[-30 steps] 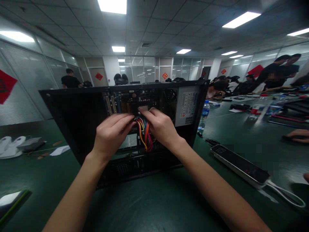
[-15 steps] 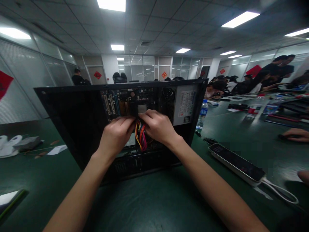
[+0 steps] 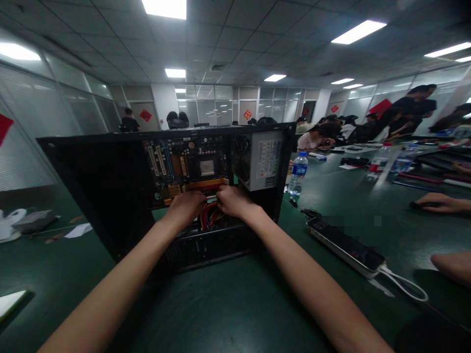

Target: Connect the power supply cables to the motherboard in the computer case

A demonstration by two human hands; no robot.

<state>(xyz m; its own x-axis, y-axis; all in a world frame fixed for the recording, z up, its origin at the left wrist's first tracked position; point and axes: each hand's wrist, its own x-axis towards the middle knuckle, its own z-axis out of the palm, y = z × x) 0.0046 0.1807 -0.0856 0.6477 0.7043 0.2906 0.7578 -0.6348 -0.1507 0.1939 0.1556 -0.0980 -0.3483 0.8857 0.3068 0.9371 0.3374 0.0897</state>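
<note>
An open black computer case stands on its side on the green table. Inside it are a motherboard with slots and a grey power supply at the upper right. My left hand and my right hand are closed at the lower edge of the motherboard, just below the yellow and red memory slots. Between them they pinch the upper end of a multicoloured power cable, whose wires bend down below the fingers. The connector at its end is hidden by my fingers.
Right of the case stand a water bottle and a dark device with a white cable. Another person's hand rests on a mouse farther right. At left lie a grey box and a paper scrap.
Both hands have moved down with the cable, from in front of the motherboard to its lower edge. The pale square chip and memory slots now show. The view has shifted slightly right.
</note>
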